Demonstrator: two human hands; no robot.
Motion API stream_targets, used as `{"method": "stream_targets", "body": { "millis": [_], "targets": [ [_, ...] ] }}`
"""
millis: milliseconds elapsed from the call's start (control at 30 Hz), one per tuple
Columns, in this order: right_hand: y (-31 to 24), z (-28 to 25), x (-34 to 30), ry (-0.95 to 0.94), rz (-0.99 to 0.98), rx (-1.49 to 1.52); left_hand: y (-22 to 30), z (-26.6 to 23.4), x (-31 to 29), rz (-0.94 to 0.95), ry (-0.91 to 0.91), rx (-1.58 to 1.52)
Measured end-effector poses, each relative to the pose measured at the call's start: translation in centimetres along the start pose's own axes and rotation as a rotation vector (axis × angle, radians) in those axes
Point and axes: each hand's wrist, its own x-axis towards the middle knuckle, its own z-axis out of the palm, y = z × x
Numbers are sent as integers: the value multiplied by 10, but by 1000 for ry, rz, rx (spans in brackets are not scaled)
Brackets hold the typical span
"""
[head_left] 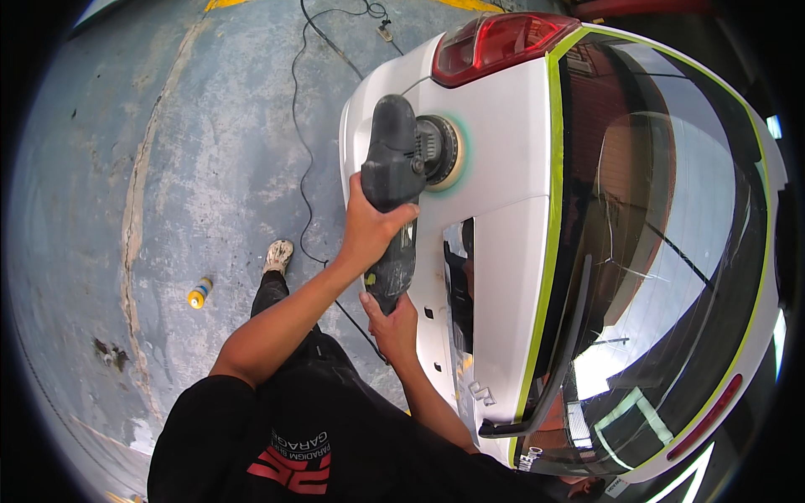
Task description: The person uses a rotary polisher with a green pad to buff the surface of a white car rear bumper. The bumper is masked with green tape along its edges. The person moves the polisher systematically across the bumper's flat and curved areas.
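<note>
A black and grey polisher [392,151] lies across the white rear panel [503,159] of a car. Its round pad [453,152] is pressed flat against the paint, with a greenish ring smeared around it. Wrapped about the polisher's body just behind the head is my left hand [371,225], thumb on top. My right hand [392,325] grips the rear end of the handle, lower down; its fingers are partly hidden beneath the tool.
Yellow-green masking tape [553,126] borders the dark rear window [646,251], which carries a wiper [562,360]. Above sits a red tail light [503,44]. A black cable [298,126] trails over the grey floor, where a yellow-capped bottle [199,292] stands near my shoe [278,255].
</note>
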Motion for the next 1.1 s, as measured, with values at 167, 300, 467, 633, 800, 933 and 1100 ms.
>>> {"method": "stream_targets", "body": {
  "millis": [167,300,467,633,800,933,1100],
  "targets": [
    [28,3,11,0,9,-110,-27,-14,-1,-170,64,-120],
    [26,21,18,14,21,-143,-44,-29,6,-182,64,-89],
    [51,24,24,-27,16,-64,-46,-30,6,-193,31,-164],
    [92,20,-6,30,-18,172,-35,-36,17,-116,-17,-52],
    [153,-24,-94,493,274,1023,-19,-60,12,-100,-30,12],
    [210,-65,-155,853,82,1687,-12,-88,4,-24,-13,82],
    [210,-73,-143,805,-75,2032,21,-108,-42,-55,-59,121]
  ]
}}
